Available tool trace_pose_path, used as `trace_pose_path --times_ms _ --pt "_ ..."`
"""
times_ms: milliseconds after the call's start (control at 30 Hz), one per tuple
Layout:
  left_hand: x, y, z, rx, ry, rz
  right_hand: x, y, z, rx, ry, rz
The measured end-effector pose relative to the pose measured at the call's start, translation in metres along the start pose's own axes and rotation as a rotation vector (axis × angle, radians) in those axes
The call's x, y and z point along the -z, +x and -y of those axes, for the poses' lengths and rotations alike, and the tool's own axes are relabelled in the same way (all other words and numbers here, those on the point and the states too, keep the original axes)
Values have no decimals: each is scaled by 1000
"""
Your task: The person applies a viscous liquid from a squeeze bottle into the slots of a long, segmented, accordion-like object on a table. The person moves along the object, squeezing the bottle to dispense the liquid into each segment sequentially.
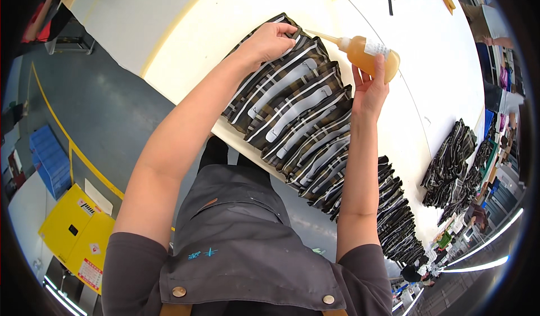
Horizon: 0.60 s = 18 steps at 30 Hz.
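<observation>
Head view, looking down. Left hand lay on the top end of a long row of plaid cloth pieces, fingers curled and pinching the edge of the top piece. Right hand was closed around a soft squeeze bottle, full of amber liquid, gripped from below with fingers up its side. Bottle was tilted, its long thin nozzle pointing toward the left hand and ending just beside the fingers there, over the top cloth piece.

Cloth pieces were dark with pale stripes, each with a pale curved strip on it. Stacked like fallen cards, one partly over the next, running along the near edge of the pale worktop and off toward its right end. More of the same cloth in a dark heap, well apart, nearer the far right edge of the worktop.

Grey apron with two round buttons filled the bottom of the view, between the two bare forearms.

Off the worktop, on the grey floor: a yellow line, a yellow cabinet at the lower left, a blue box near it. Another person's arm showed at the far right edge.
</observation>
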<state>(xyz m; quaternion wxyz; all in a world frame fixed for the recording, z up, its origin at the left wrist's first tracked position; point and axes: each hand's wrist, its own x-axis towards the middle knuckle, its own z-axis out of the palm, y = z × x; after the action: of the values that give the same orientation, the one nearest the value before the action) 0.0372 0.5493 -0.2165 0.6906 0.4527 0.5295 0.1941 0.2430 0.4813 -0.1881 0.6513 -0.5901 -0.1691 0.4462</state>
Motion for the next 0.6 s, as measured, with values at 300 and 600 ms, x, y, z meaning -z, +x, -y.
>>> trace_pose_path --times_ms 300,600 --pt "0 -4 -4 19 36 -11 -2 -1 -1 0 -33 8" --pt "0 4 3 -2 4 -1 -6 -5 0 7 -79 4"
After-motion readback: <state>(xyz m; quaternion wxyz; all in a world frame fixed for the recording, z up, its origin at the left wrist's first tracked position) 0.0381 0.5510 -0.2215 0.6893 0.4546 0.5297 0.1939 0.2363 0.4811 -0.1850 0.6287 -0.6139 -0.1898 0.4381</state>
